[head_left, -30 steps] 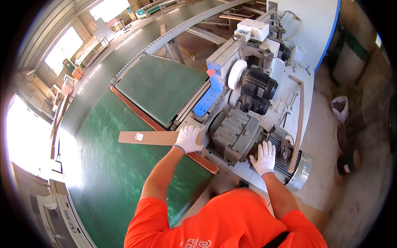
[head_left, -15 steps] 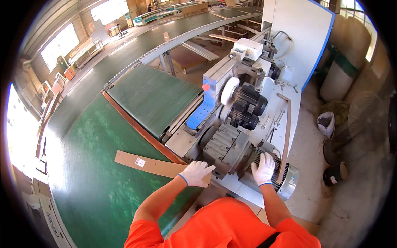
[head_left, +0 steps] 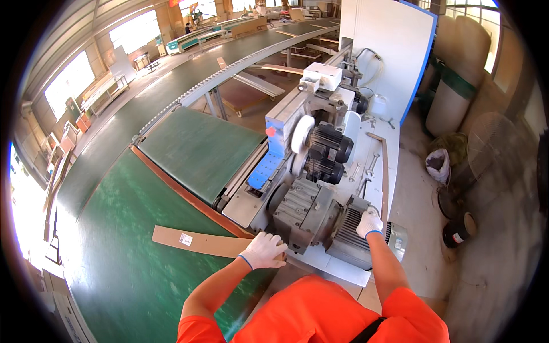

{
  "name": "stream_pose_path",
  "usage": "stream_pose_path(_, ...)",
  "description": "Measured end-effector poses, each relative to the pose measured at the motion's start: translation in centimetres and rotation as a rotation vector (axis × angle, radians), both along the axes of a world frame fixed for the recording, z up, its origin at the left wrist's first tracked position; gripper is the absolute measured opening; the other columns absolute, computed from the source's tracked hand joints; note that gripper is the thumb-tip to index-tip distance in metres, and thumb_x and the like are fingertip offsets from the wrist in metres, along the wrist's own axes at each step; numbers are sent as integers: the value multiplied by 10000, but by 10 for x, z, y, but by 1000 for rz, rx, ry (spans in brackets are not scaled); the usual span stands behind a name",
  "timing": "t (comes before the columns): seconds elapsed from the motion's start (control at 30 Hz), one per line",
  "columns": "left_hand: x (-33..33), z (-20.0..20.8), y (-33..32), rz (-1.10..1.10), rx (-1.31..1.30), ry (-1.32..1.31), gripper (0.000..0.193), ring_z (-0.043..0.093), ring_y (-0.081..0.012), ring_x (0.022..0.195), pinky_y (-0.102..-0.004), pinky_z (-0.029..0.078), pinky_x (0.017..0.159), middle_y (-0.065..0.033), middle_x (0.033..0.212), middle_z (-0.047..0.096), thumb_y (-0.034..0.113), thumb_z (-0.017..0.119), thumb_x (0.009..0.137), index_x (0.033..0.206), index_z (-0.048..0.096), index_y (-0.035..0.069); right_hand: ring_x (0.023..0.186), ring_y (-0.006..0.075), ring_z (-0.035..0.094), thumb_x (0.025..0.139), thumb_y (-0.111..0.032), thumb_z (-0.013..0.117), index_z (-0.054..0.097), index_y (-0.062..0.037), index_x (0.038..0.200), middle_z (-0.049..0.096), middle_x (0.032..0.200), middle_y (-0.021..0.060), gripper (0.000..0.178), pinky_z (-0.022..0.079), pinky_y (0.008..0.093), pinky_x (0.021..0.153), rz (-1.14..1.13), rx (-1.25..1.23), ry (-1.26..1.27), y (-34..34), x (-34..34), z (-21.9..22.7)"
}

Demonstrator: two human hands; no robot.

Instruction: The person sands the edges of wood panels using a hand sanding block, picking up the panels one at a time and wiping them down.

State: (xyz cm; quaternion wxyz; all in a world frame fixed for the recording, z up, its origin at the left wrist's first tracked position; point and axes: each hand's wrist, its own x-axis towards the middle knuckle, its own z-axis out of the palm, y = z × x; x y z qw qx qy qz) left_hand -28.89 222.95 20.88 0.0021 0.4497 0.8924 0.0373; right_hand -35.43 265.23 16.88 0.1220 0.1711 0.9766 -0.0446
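Note:
A long, slightly curved brown board strip (head_left: 200, 242) with a small white label lies on the green belt. My left hand (head_left: 263, 251), in a white glove, covers its right end with bent fingers closed on it. Over the finned grey motor (head_left: 350, 237), my gloved right hand (head_left: 370, 224) is closed, fingers drawn in at a small pale round thing that I cannot make out. A narrow brown L-shaped strip (head_left: 385, 177) lies on the white machine bed just beyond that hand.
The grey gearbox (head_left: 303, 208) stands between my hands. Farther off are a white wheel (head_left: 302, 134), black motors (head_left: 329, 143) and a blue perforated plate (head_left: 265, 170). Wrenches (head_left: 370, 166) lie on the machine bed. A second belt (head_left: 200, 154) runs beyond a reddish-brown edge.
My right hand has gone from spread fingers over the motor to closed fingers at its far side. My left hand stays at the strip's end, fingers more bent. The view has shifted slightly.

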Motion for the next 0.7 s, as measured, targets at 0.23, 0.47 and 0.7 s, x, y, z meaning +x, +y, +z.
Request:
stream_pose_path(0.23, 4, -4, -3, 10, -115, -226, 467, 609, -341, 1078, -473, 517, 911, -123, 1059, 596, 467, 797, 782, 1110, 685, 153, 1158, 396, 672, 768, -196, 665, 665, -91, 1249, 674, 1223, 253, 492, 559, 457, 983, -236, -290, 305, 12, 8, 0)
stream_pose_path(0.47, 6, 59, -11, 24, 105, -53, 431, 610, -347, 1044, -471, 535, 880, -116, 1070, 595, 449, 822, 730, 1013, 703, 147, 861, 276, 708, 845, -121, 626, 595, 14, 1341, 692, 927, 139, 514, 569, 405, 731, -137, -737, 1148, -3, 13, 19)
stream_pose_path(0.7, 29, 212, -9, 477, 546, 779, 955, 598, -370, 1030, -482, 550, 834, -149, 1099, 594, 559, 1004, 460, 1173, 613, 59, 649, 103, 591, 1075, -366, 554, 587, 14, 1219, 645, 851, 57, 407, 489, 260, 603, 175, -1833, 250, -194, 97, 186)
